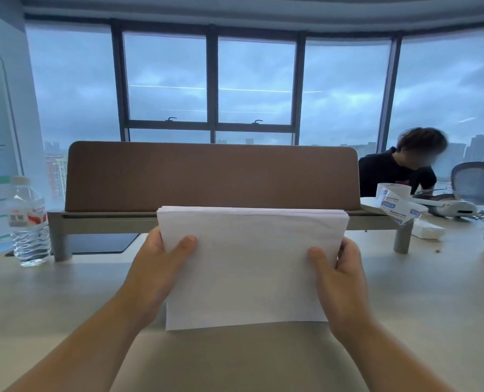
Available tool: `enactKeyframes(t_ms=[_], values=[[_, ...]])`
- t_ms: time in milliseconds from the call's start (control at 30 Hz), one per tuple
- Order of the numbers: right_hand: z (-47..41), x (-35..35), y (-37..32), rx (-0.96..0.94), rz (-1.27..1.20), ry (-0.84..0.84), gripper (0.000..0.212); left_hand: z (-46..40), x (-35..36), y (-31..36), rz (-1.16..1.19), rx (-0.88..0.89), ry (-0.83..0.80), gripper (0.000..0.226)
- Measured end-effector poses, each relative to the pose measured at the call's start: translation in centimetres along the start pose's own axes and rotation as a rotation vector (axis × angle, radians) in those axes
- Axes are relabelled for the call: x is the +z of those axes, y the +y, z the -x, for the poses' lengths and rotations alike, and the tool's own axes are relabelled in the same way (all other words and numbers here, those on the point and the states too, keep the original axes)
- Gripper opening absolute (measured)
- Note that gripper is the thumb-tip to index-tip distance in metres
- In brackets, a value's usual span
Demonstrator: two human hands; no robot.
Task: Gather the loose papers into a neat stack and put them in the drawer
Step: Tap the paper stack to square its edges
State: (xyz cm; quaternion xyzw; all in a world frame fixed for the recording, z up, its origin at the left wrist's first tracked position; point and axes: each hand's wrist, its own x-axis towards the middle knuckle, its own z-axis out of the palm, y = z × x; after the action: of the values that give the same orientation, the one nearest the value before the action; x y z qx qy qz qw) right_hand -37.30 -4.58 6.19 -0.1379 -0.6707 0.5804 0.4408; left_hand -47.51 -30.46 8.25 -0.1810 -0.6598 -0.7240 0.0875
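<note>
Upright on the desk [65, 301], the stack of papers [249, 267] is standing on its lower long edge, long axis running left to right, squarely between both hands. The left hand [161, 267] is gripping the left short edge, thumb pressed on the near face and the other fingers hidden behind; the right hand [339, 275] is mirroring it on the right edge. Both are equally near. The top edges are looking close to flush. No drawer is in view, so its direction cannot be told. A water bottle [28, 222] is standing well to the left.
</note>
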Motion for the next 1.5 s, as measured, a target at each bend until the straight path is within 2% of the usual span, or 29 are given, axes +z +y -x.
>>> enactKeyframes(t_ms=[133,267,433,567,733,967,1133,1367,1500], values=[[0.4,0.4,1.0,0.022,0.074,-0.001,0.017,0.4,-0.1,-0.8,-0.048,0.005,0.000,0.018],[0.0,0.4,0.1,-0.029,0.064,0.022,0.017,-0.3,0.2,0.3,-0.063,0.062,0.027,0.017],[-0.2,0.0,0.3,0.025,-0.002,-0.002,0.021,-0.6,0.3,0.4,0.008,0.010,0.037,0.019],[0.2,0.2,1.4,0.059,0.072,-0.028,0.018,0.2,0.2,-1.1,-0.045,-0.052,0.005,0.019],[0.1,0.4,0.9,0.007,0.130,0.004,0.013,0.0,0.4,-0.3,-0.070,-0.014,0.077,0.015],[-0.2,0.0,-0.1,-0.012,0.032,0.042,0.018,-0.2,1.0,1.2,0.060,-0.016,0.064,0.018],[0.4,0.2,1.2,0.058,0.078,-0.018,0.018,0.4,0.7,-0.8,0.024,-0.103,0.013,0.020],[0.1,0.3,0.4,0.005,0.071,0.007,0.016,-0.2,1.0,0.1,-0.011,-0.028,0.062,0.019],[-0.1,0.2,0.1,0.003,0.019,-0.010,0.015,-0.2,0.9,0.5,0.007,-0.049,0.065,0.018]])
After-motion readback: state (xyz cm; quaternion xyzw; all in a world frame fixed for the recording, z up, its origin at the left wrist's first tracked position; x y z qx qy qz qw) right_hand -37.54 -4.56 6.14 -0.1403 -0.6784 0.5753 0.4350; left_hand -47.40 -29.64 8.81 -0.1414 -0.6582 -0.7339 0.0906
